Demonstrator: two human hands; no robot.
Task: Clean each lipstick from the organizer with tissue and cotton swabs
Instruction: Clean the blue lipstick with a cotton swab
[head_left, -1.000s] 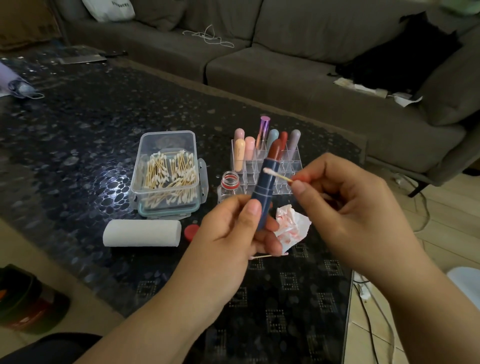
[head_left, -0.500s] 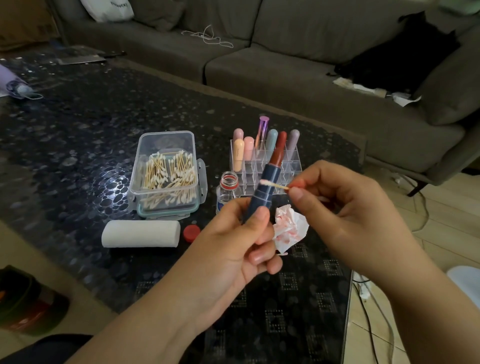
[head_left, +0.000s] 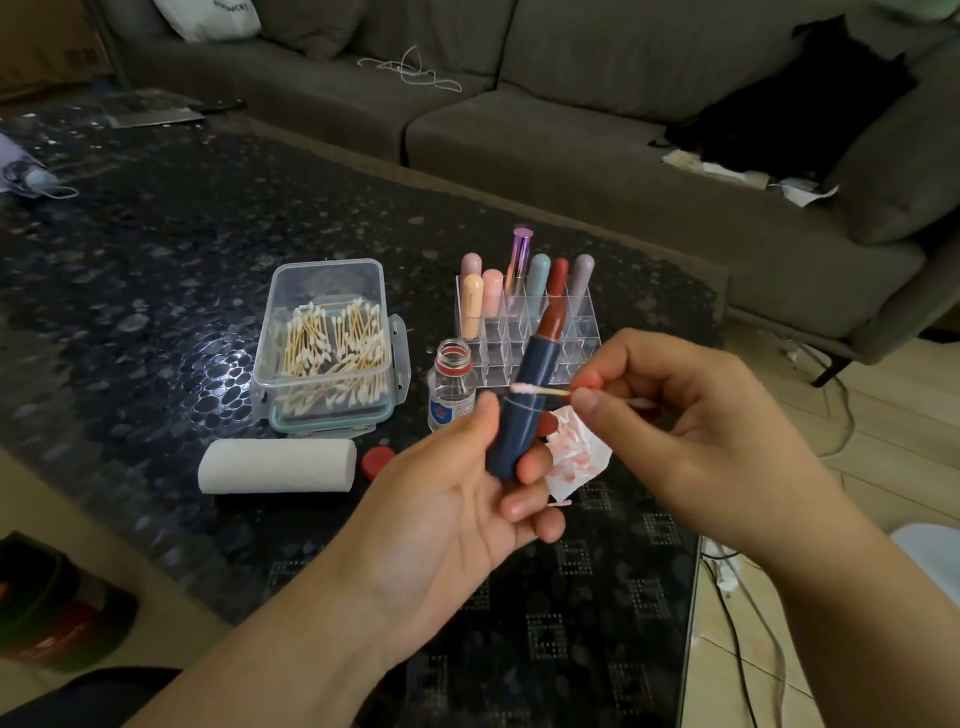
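Right fingers (head_left: 589, 402) pinch swab (head_left: 540, 389) lying crosswise on upright lipstick (head_left: 524, 400), which left fingers (head_left: 530, 462) grip.

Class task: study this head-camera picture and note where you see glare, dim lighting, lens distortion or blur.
Head view: a white glare patch on the glossy table left of the swab box; the room is dim, the sofa murky; wide-angle bending curves the table edge and stretches the forearms; the cotton swab tip against the lipstick looks slightly soft.
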